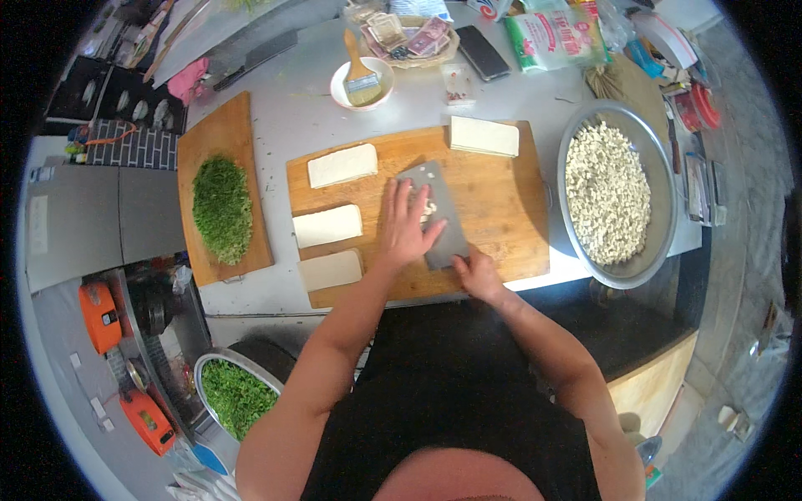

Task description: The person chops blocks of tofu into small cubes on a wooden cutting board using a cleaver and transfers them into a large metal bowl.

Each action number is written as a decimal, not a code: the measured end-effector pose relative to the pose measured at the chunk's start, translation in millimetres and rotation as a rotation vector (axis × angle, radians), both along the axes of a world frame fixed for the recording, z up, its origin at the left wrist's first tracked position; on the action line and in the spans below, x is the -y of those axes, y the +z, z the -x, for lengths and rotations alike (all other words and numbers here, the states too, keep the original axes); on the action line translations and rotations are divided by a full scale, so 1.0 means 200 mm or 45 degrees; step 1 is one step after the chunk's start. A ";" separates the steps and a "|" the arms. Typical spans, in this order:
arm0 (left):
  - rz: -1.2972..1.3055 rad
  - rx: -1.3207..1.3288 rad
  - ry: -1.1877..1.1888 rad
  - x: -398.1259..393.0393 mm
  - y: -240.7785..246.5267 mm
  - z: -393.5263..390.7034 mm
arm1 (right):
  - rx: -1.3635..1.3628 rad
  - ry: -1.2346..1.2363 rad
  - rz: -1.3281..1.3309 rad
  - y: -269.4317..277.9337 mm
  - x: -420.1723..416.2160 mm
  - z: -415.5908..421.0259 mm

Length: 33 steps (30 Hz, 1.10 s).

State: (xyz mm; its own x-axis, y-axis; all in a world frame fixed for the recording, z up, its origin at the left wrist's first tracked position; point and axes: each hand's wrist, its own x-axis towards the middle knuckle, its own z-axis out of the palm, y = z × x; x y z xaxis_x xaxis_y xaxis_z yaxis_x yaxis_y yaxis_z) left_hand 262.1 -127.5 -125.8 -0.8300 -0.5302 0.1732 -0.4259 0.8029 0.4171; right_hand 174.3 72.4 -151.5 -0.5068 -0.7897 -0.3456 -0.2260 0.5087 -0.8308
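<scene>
My right hand (481, 273) grips the handle of a cleaver (446, 241), whose wide grey blade lies flat over the wooden cutting board (501, 213). Across the blade's left part, my left hand (406, 219) is spread with its fingers apart. A few small white cubes (428, 208) show on the blade beside its fingers; what lies under the palm is hidden. To the left on the board are three white slabs that look like tofu: an upper slab (343, 166), a middle slab (328, 226) and a lower slab (331, 270). A layered white stack (484, 136) sits at the board's top right.
Right of the board stands a metal basin (665, 206) holding many white cubes (604, 194). Chopped greens (220, 210) cover part of a second board (233, 128) at left. Behind are a bowl (388, 78) with a brush (357, 59), a phone (482, 53) and a basket (438, 61).
</scene>
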 end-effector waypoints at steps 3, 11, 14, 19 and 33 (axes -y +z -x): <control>-0.032 -0.312 0.236 -0.05 -0.08 0.00 | -0.152 0.107 -0.023 -0.09 0.07 -0.14; -0.326 -0.711 0.327 -0.18 0.22 0.29 | -0.004 -0.045 0.077 0.40 0.01 0.06; -0.206 -0.819 0.108 -0.28 0.39 0.58 | 0.026 -0.168 0.129 0.64 -0.14 0.27; -0.311 -0.943 -0.169 -0.63 0.51 1.18 | -0.056 -0.357 0.090 0.82 -0.61 0.59; 0.040 -0.075 -0.548 -1.30 0.12 1.99 | 0.293 -1.194 0.327 0.91 -1.90 1.02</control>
